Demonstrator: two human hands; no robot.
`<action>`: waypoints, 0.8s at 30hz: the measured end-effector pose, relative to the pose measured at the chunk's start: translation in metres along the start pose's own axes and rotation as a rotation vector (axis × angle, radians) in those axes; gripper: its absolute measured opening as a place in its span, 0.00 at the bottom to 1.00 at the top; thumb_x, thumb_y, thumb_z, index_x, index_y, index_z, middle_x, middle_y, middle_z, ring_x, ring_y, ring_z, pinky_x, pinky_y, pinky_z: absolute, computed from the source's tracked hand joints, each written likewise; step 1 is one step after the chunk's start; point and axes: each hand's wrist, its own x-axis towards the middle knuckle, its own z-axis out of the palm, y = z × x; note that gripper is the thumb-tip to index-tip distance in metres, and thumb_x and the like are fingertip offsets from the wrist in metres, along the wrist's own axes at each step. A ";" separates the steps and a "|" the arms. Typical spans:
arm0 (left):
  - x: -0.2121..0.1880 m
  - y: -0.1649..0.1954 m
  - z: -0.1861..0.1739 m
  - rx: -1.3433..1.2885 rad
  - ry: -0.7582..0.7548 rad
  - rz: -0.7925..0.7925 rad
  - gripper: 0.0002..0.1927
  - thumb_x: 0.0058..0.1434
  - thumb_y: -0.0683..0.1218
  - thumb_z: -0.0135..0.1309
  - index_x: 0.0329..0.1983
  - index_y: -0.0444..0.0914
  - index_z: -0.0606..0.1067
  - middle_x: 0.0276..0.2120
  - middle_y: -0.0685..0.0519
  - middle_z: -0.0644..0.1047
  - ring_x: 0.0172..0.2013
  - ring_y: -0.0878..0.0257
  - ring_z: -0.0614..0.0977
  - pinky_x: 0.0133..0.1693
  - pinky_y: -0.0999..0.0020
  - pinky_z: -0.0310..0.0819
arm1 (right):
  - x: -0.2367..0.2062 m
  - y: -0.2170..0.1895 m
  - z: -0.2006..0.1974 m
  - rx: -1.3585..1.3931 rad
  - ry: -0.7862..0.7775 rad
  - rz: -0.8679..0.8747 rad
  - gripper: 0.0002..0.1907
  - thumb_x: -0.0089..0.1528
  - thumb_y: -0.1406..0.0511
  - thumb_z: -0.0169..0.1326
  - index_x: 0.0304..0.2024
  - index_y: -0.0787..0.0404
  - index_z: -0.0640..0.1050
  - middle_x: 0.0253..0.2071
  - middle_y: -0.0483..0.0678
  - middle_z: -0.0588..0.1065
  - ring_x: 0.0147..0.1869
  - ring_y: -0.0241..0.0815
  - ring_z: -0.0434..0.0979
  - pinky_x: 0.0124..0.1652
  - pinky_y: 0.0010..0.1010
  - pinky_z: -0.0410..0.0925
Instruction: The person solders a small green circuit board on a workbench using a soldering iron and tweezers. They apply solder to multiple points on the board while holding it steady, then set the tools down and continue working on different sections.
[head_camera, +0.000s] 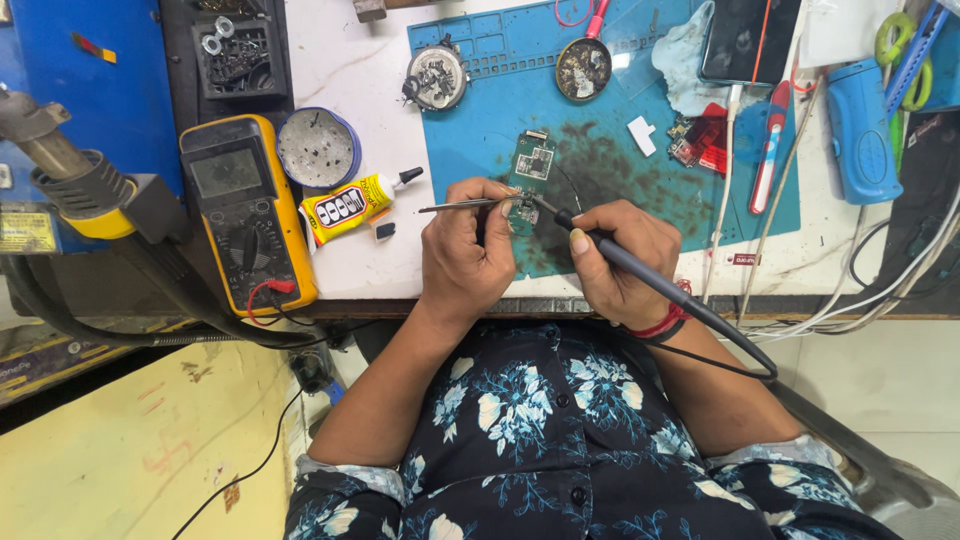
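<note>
One green circuit board (530, 170), left hand (468, 255) fingers gripping one tweezers (460, 206), right hand (615, 262) fingers gripping one soldering iron (640, 272)

A: Clothing? Take the blue work mat (470, 120) as reference.

B: Dark navy shirt (560, 440), just below the mat. Pale blue and white flower print all over, leafy sprigs between blooms. Buttoned front, one dark button showing low on the placket.

A: Sleeves?

B: Rolled up above the elbows, lighter lining turned out at the cuffs.

A: Anything on the wrists?

B: Right hand (615, 262), under the mat's lower edge: red thread band plus a dark band. Left hand (465, 262) bare-wristed.
</note>
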 end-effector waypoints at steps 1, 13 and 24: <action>0.000 0.000 0.000 -0.006 0.000 0.004 0.07 0.71 0.36 0.53 0.49 0.35 0.70 0.41 0.49 0.80 0.36 0.62 0.86 0.39 0.69 0.81 | 0.000 0.000 0.000 0.001 0.004 0.003 0.04 0.65 0.69 0.58 0.39 0.65 0.77 0.27 0.48 0.74 0.28 0.43 0.75 0.32 0.32 0.65; 0.001 -0.001 -0.001 0.010 -0.004 0.026 0.08 0.70 0.35 0.53 0.49 0.35 0.69 0.42 0.48 0.80 0.37 0.60 0.86 0.40 0.68 0.81 | 0.002 -0.002 -0.001 0.011 -0.016 0.004 0.04 0.65 0.69 0.58 0.39 0.65 0.77 0.27 0.49 0.73 0.28 0.43 0.75 0.32 0.32 0.65; 0.002 0.001 -0.001 0.030 -0.002 0.001 0.07 0.69 0.35 0.53 0.48 0.35 0.70 0.41 0.48 0.80 0.35 0.60 0.86 0.38 0.67 0.80 | 0.005 -0.001 -0.002 -0.007 -0.014 -0.006 0.04 0.64 0.69 0.58 0.39 0.64 0.78 0.28 0.50 0.73 0.29 0.45 0.75 0.33 0.33 0.66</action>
